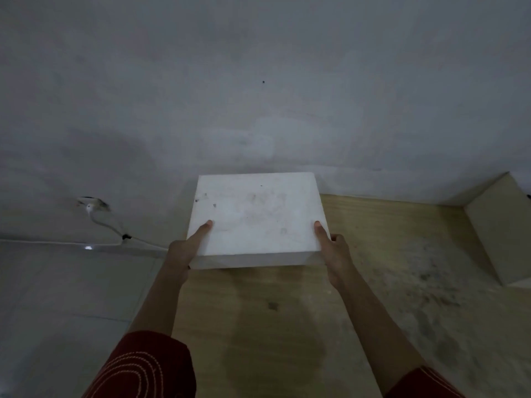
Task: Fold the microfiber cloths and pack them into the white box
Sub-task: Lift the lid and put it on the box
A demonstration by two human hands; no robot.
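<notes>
A left hand (184,251) and right hand (334,254) grip the closed white box (255,216) by its short ends, thumbs on the lid, over a wooden table (373,254) near the wall (258,96), long axis running left to right.

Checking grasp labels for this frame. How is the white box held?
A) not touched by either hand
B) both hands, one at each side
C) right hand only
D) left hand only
B: the left hand and the right hand each grip one side of the white box, with a thumb lying on its closed top.
</notes>
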